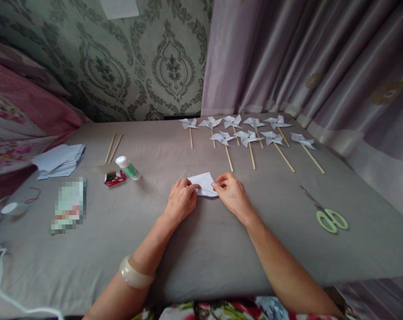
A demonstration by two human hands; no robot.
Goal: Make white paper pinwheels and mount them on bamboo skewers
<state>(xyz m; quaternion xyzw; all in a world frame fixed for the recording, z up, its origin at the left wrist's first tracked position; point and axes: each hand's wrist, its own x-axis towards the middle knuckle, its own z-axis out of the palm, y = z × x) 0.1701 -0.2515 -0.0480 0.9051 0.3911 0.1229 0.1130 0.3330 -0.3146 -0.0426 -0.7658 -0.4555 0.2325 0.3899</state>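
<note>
A folded piece of white paper [204,182] lies on the grey cloth in front of me, its far edge slightly raised. My left hand [183,198] is closed on its left side, thumb resting on top. At the right corner, the thumb and fingertips of my right hand [233,195] pinch the paper. Beyond my hands, several white paper pinwheels [248,138] on wooden sticks are laid out in two rows. To the left stand a glue stick [128,169] with a white cap and a small open red box [114,178] with small dark things inside.
Green-handled scissors [331,220] lie at the right. Two wooden sticks [113,148] and a stack of white paper [58,161] are at the back left. A blurred packet [69,206] lies nearer. A white cable [8,293] runs along the left front.
</note>
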